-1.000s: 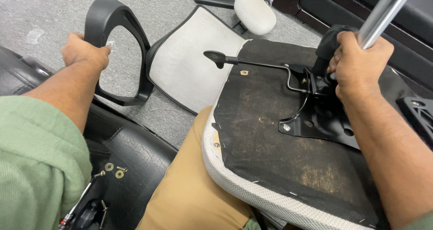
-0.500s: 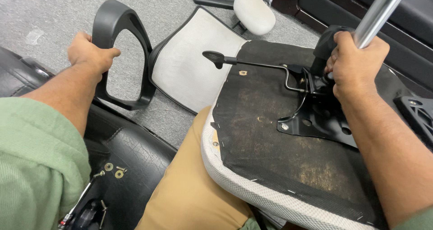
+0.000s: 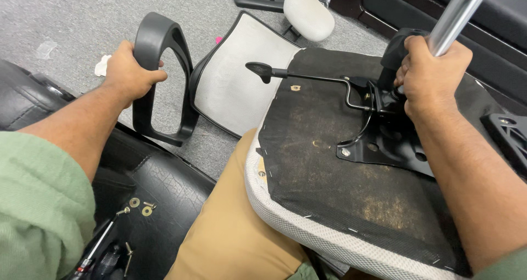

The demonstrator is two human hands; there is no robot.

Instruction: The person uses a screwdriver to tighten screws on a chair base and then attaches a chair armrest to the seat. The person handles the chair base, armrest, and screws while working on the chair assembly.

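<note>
Head view: left hand (image 3: 127, 71) has lifted the armrest (image 3: 159, 77) higher; right hand (image 3: 431, 74) still squeezes the pole (image 3: 455, 17) on the seat (image 3: 329, 176).

There is one camera, worn on the person's head. It looks down and a little forward, close to the lap. The left hand (image 3: 129, 71) is at the upper left, the right hand (image 3: 431, 74) at the upper right, with grey floor (image 3: 66, 17) beyond them.
</note>
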